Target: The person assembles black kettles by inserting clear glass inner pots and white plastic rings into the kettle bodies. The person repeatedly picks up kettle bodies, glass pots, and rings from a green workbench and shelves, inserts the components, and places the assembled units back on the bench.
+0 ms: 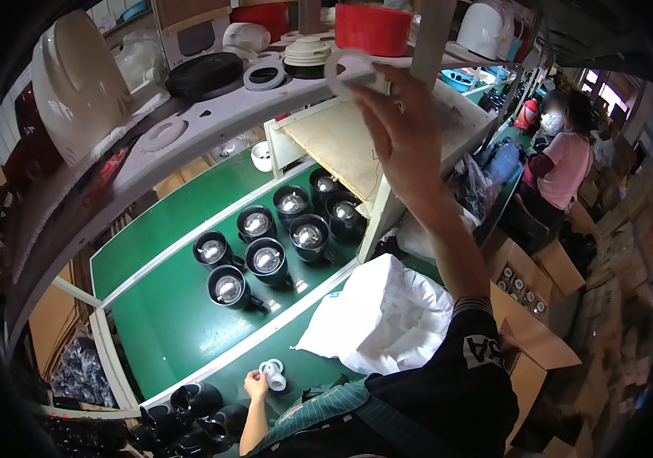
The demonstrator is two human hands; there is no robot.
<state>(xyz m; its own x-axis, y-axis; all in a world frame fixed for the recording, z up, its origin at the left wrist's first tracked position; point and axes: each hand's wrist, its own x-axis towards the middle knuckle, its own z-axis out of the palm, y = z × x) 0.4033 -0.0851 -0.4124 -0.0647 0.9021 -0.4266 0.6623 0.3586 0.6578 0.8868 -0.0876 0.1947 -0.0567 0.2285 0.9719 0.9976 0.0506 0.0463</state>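
Right hand (404, 118): pinching translucent ring (330, 74), 12 o'clock.
Left hand (255, 385): fingers closed on white rings (276, 379), between 6 and 7 o'clock.
Black cups (267, 262): I count eight upright on table (158, 343), 9 o'clock; I judge these arranged.
Dark vessels (198, 398): 7 o'clock; apparently pending.

Got a red tub (373, 30) up top, an open cardboard box (567, 272) off right, and a person in pink (565, 164) farther back.

Green surface (162, 328) carrying black vessels (266, 262)
They are standing clustered; a white bag (380, 313) is lying near right, a white bowl (262, 158) is sitting far back.
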